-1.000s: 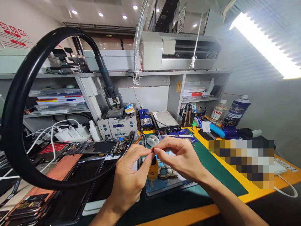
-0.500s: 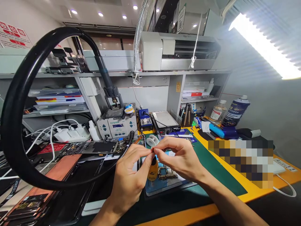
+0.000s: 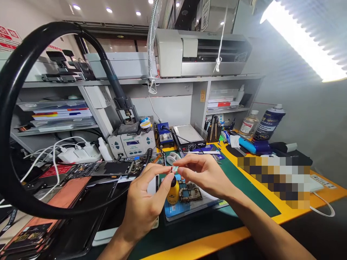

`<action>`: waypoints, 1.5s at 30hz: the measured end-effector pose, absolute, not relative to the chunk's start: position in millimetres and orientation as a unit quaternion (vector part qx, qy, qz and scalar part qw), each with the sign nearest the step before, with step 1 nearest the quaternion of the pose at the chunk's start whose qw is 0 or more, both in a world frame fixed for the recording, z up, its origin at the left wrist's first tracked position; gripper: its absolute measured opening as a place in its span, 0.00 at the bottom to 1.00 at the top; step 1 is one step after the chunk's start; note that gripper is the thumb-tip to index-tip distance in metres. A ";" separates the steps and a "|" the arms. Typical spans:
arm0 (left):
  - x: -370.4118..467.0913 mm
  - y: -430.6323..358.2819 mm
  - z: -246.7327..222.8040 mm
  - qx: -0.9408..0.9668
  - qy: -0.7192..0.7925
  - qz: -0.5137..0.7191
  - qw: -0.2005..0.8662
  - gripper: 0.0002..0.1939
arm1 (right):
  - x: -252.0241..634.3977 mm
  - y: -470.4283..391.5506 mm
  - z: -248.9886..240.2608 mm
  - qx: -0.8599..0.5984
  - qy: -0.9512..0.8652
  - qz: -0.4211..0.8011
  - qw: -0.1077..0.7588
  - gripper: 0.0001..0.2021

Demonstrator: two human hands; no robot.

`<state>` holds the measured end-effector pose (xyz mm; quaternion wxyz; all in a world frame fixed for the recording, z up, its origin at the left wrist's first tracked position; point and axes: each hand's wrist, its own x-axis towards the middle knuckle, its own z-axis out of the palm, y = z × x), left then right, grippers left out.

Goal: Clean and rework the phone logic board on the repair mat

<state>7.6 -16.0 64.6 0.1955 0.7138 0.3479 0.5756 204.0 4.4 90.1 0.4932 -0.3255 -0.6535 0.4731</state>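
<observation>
A small piece [image 3: 174, 169], reddish at one end and pale green-white at the other, is pinched between both my hands; its exact kind is too small to tell. My left hand [image 3: 146, 196] grips its left side with thumb and forefinger. From the right, the thumb and fingertips of my right hand [image 3: 207, 177] close on the other side. Below them stands a yellow bottle [image 3: 172, 196] with a dark cap, upright on a blue work pad [image 3: 173, 215]. A phone circuit board [image 3: 191, 195] lies on that pad, right of the bottle.
A solder-like spool [image 3: 172, 159] sits behind my hands. The thick black hose [image 3: 7, 144] loops over the left side, above opened phones and an orange-pink panel [image 3: 62, 202]. At the back are a rework station [image 3: 135, 142] and a flat heating plate [image 3: 188, 134]; a spray can [image 3: 269, 124] stands right.
My fingertips have parted slightly, and the small piece between them now shows its pale green-white part. The whole view has shifted a little, with most things appearing further left and higher.
</observation>
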 end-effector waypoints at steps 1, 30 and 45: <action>7.1 -15.6 64.5 0.714 0.346 0.575 0.200 0.06 | 204.5 4.1 90.1 -0.324 -0.657 0.471 0.491 0.09; 4.1 -15.3 64.2 0.647 0.374 0.587 0.311 0.07 | 195.6 -3.8 80.2 -0.350 -0.737 0.419 0.398 0.08; 11.1 -25.2 61.5 0.658 0.394 0.619 0.171 0.03 | 181.4 -6.3 73.5 -0.397 -0.700 0.393 0.444 0.10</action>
